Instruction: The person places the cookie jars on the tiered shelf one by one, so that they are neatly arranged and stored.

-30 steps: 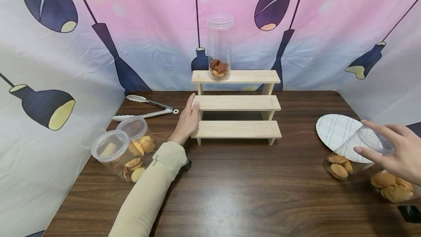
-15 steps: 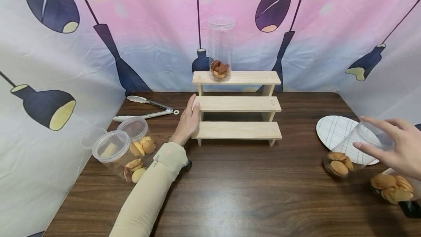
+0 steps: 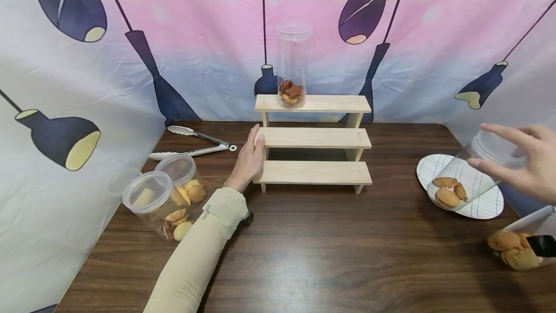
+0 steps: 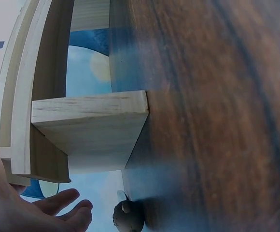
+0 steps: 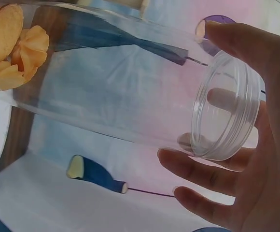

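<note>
My left hand (image 3: 249,161) rests against the left end of a three-step wooden display stand (image 3: 312,172), its fingers fairly straight beside the middle step. In the left wrist view, the stand's wooden leg (image 4: 89,130) stands near loosely bent fingertips (image 4: 84,205). My right hand (image 3: 521,161) grips a clear, tall plastic jar (image 3: 466,170) around its lidded top. This jar is tilted, with several cookies (image 5: 31,50) at its bottom, in front of a checked oval plate (image 3: 486,209). On the top step, another clear jar (image 3: 293,62) stands upright with brown and golden cookies inside.
Two lidded cookie jars (image 3: 147,202) (image 3: 180,173) stand at the left, near open metal tongs (image 3: 195,151) and a clear round lid (image 3: 123,182). Another cookie container (image 3: 517,250) sits at the right edge. A printed cloth (image 3: 208,37) hangs behind the table.
My right hand has lifted the jar upward, so its bottom now overlaps the plate in view. My left hand has stayed at the stand.
</note>
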{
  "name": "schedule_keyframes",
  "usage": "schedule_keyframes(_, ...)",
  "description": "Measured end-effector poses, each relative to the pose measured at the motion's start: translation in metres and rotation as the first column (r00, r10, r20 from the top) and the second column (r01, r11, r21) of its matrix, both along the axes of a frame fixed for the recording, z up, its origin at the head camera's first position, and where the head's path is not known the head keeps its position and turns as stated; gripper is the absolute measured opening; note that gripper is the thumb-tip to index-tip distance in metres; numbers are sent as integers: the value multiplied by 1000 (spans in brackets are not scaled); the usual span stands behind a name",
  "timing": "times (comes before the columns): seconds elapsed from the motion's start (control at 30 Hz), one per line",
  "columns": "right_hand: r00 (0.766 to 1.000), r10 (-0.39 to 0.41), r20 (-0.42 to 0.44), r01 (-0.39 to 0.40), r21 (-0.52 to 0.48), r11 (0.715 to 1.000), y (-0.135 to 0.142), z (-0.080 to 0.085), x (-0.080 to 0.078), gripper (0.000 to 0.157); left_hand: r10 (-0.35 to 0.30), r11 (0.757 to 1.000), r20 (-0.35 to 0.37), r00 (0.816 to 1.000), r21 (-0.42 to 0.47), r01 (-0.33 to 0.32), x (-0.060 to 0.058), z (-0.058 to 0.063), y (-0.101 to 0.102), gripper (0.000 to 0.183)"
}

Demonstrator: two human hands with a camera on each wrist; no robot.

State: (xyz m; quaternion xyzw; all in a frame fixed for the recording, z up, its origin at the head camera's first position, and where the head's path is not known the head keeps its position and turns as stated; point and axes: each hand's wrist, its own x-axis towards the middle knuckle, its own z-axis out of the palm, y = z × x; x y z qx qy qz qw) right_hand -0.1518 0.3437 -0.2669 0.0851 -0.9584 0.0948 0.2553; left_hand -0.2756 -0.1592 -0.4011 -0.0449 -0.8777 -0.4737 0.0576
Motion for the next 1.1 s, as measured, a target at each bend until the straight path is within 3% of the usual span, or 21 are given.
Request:
schedule_keyframes(0.23, 999, 32, -24, -32, -12, 999, -10, 38, -25, 73, 3, 1000, 13, 1000, 12, -3, 1, 0, 0, 56)
schedule_keyframes(0.4, 998, -12, 65, 9, 53, 999, -21, 67, -43, 78, -8, 1000, 4, 1000, -1, 8, 1, -1, -1, 57)
schedule_keyframes(0.53, 990, -7, 138, -2, 65, 998, -29, 86, -55, 79, -12, 1000, 0, 1000, -3, 12, 1, -1, 0, 58)
schedule_keyframes(1.1, 964, 46, 262, -63, 54, 997, -81, 144, -116, 84, 5, 1000, -9, 1000, -12, -5, 1, -1, 0, 57)
